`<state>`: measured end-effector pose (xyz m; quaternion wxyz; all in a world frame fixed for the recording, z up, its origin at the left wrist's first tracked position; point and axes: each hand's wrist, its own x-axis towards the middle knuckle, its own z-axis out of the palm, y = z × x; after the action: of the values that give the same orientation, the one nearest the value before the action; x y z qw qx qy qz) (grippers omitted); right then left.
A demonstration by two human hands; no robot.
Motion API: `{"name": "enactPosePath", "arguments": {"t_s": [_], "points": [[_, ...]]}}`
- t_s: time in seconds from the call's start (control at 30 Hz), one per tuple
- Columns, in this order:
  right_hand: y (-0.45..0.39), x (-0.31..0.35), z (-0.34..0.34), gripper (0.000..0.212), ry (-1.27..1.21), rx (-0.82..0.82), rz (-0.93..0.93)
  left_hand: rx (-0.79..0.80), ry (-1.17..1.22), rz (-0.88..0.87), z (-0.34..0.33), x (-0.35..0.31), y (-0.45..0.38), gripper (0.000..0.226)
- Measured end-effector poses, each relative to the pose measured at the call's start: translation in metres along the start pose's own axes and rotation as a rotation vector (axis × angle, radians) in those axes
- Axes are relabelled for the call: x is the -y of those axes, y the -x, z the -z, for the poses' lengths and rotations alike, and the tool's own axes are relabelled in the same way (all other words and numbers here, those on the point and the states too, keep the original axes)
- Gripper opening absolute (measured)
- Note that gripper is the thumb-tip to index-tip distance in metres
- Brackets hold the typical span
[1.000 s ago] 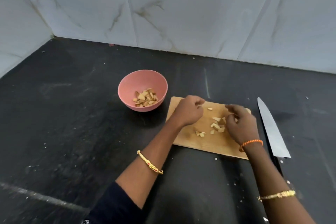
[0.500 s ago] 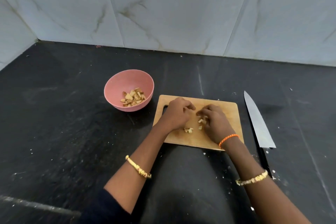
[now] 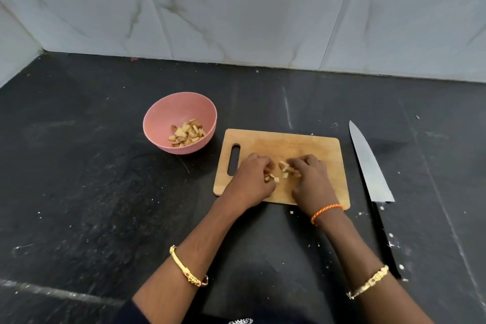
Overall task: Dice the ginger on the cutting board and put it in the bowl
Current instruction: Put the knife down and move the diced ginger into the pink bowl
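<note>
Your left hand point(image 3: 251, 179) and right hand point(image 3: 310, 181) rest close together on the wooden cutting board point(image 3: 310, 143), fingers curled around the little ginger pieces point(image 3: 285, 169) lying between them. A big knife point(image 3: 370, 166) lies on the black counter point(image 3: 79, 179), just right of the board. Farther left, the pink bowl point(image 3: 168, 116) holds more diced ginger point(image 3: 187, 134).

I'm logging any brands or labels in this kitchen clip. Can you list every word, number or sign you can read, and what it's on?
None: no readable text shows in this view.
The pink bowl, the cutting board and the knife blade look plain, with no legible print or logo.
The wall tiles carry only marble veining.
</note>
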<state>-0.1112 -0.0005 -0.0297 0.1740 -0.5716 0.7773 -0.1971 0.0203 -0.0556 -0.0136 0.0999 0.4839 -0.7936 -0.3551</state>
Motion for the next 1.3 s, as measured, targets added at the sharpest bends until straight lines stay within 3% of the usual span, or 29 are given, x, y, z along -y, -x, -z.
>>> {"name": "enactPosePath", "arguments": {"t_s": [0.1, 0.2, 0.4, 0.5, 0.67, 0.83, 1.1, 1.23, 1.3], "points": [[-0.008, -0.002, 0.020, 0.049, -0.157, -0.006, -0.112, -0.054, 0.031, 0.038, 0.001, -0.003, -0.001, 0.041], [-0.013, -0.016, 0.043, 0.041, -0.093, 0.065, -0.214, -0.071, 0.007, 0.120, 0.007, 0.005, 0.001, 0.051], [-0.008, -0.002, 0.036, 0.036, 0.023, 0.267, -0.115, 0.005, 0.099, 0.114, 0.008, -0.004, -0.007, 0.054], [-0.019, 0.010, 0.029, 0.032, 0.027, 0.262, -0.049, 0.002, 0.098, 0.067, 0.006, -0.017, -0.020, 0.035], [-0.026, -0.006, 0.045, 0.033, -0.100, 0.192, -0.068, 0.030, 0.093, 0.068, 0.011, -0.012, -0.034, 0.039], [-0.025, -0.029, 0.053, 0.040, -0.054, 0.103, -0.151, 0.037, -0.031, 0.076, 0.010, -0.003, -0.030, 0.061], [-0.017, -0.001, 0.022, 0.039, 0.035, 0.097, -0.149, -0.015, 0.002, 0.083, -0.004, -0.012, -0.029, 0.063], [-0.021, 0.009, 0.014, 0.041, -0.106, 0.147, -0.115, -0.012, 0.024, 0.049, -0.009, -0.018, -0.027, 0.059], [-0.028, 0.005, 0.020, 0.036, -0.159, 0.085, -0.133, -0.025, -0.013, 0.063, -0.007, -0.018, -0.026, 0.057]]}}
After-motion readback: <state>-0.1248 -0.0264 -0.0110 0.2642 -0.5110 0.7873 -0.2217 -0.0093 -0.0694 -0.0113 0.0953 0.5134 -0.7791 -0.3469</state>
